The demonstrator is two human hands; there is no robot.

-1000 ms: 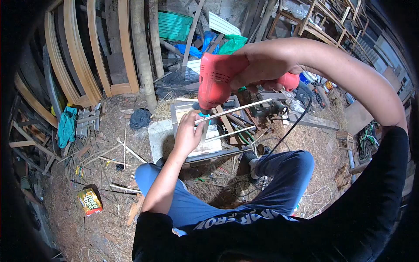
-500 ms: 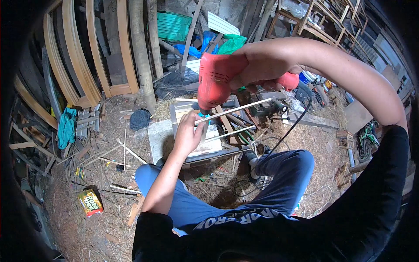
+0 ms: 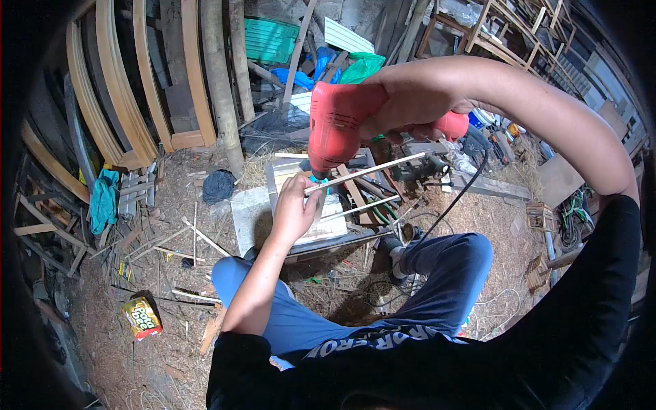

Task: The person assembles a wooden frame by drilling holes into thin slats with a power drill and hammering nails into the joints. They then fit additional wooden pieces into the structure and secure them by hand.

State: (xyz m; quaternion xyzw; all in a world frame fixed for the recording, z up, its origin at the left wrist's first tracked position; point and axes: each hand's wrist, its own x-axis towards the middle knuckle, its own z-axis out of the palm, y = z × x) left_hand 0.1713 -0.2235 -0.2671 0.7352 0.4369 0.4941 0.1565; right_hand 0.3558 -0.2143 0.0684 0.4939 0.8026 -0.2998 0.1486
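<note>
A red corded power drill point(image 3: 335, 126) is gripped in my right hand point(image 3: 403, 113), its chuck pointing down. My left hand point(image 3: 294, 208) is closed around the near end of a thin wooden strip point(image 3: 376, 169), directly under the chuck. The drill's tip and the exact contact with the strip are hidden by the fingers. A second thin strip point(image 3: 365, 207) runs alongside, lower down. Both are above a low work table point(image 3: 335, 242) that carries more pieces of wood.
The drill's black cord point(image 3: 454, 205) hangs down past my right knee. Wood scraps point(image 3: 195, 236) litter the ground at left, with a yellow snack bag point(image 3: 141, 318). Curved wooden frames point(image 3: 123, 89) lean at the back left. A green plastic basket point(image 3: 270, 41) stands at the back.
Almost nothing differs. The view has shifted very slightly; both hands keep their hold and the drill stays over the strip's end.
</note>
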